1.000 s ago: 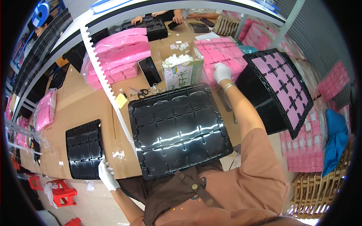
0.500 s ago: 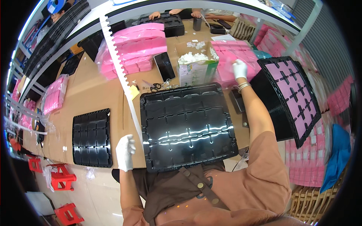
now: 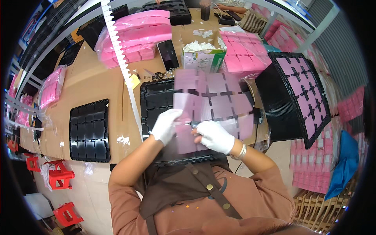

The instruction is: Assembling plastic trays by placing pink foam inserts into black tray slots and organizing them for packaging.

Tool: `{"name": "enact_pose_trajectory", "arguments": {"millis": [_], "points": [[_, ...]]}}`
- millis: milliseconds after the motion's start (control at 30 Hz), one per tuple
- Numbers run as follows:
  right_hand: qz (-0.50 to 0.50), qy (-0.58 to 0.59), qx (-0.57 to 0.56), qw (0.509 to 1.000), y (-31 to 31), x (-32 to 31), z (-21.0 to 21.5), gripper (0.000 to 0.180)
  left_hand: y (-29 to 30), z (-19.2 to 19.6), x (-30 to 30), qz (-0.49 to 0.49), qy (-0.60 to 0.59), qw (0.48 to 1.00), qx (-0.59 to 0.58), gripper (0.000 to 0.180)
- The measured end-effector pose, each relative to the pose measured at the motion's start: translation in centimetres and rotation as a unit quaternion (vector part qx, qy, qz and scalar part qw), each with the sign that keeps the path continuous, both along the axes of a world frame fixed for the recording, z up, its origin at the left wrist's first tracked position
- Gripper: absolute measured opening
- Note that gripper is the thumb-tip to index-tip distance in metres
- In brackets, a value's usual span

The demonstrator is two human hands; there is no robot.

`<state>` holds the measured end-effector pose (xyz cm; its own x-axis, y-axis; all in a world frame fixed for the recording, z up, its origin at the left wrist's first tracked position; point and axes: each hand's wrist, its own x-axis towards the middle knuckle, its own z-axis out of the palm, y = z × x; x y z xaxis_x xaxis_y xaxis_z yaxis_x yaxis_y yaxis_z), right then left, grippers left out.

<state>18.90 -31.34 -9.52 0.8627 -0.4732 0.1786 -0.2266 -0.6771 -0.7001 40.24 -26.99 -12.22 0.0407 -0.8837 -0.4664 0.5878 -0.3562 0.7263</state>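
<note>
A: Largest item on the bench?
B: Cardboard-covered worktable (image 3: 94,74), spanning most of the view.

A: Next down?
B: Stack of black trays (image 3: 274,105) at right, tilted on edge, topmost loaded with a pink grid sheet (image 3: 305,90) seated across its cells. Then black compartment tray (image 3: 156,102) flat at centre, directly ahead of the torso, largely covered; visible cells bare. Smaller black tray (image 3: 89,125) at left, lying flat, well apart from the centre tray, cells bare.

A: Item in hand?
B: Pale pink die-cut sheet (image 3: 213,102), blurred, raised over the centre tray. Squares joined in a grid with cross-shaped gaps. Long axis roughly left to right, far edge tipped toward the carton, near edge down at the hands.

A: State of the hands?
B: Both white-gloved, close together at the sheet's near edge. Left hand (image 3: 166,125) closed on the near-left corner; right hand (image 3: 215,136) pinching the near edge just beside it.

A: Smaller stock?
B: Pink bagged bundles (image 3: 135,37) piled at the far left of the table; pink sheet stack (image 3: 243,55) far right. Open white-and-green carton (image 3: 201,58) holding small white pieces. Dark phone (image 3: 168,55) beside the carton. Scissors (image 3: 156,74) and yellow note (image 3: 133,81) near the tray's far-left corner.
</note>
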Motion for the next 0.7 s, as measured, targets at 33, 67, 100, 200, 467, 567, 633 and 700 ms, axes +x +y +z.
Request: {"name": "enact_pose_trajectory", "arguments": {"millis": [33,67,100,200,467,567,633,700], "points": [[-0.003,0.0,0.003,1.0,0.1,-1.1,-0.1,0.016,0.5,0.6,0.5,0.026,-0.017,0.999,0.028,0.02],[-0.115,-0.048,-0.071,0.99,0.2,-2.2,-0.1,0.017,1.1,0.2,1.5,0.042,-0.017,0.998,0.036,0.02],[-0.224,-0.094,-0.141,0.96,0.3,-3.4,-0.3,0.019,1.7,-0.2,2.5,0.058,-0.017,0.997,0.046,0.021],[-0.418,-0.005,-0.114,0.901,-2.3,-8.2,-1.3,0.023,3.3,-0.4,4.3,0.071,-0.035,0.994,0.069,0.017],[-0.356,0.068,-0.011,0.932,-2.3,-10.0,-2.1,0.026,5.8,2.2,4.1,0.059,-0.21,0.97,0.108,0.047],[-0.34,0.07,0.0,0.938,-2.3,-9.7,-2.2,0.025,7.6,0.8,3.2,0.003,-0.455,0.89,-0.016,0.063],[-0.31,0.075,0.022,0.947,-2.6,-9.8,-2.1,0.024,8.2,1.6,2.8,-0.009,-0.45,0.893,0.03,0.068],[-0.299,0.058,0.05,0.951,-2.7,-9.9,-2.2,0.025,9.1,0.3,2.9,-0.002,-0.488,0.872,0.022,0.073]]}}
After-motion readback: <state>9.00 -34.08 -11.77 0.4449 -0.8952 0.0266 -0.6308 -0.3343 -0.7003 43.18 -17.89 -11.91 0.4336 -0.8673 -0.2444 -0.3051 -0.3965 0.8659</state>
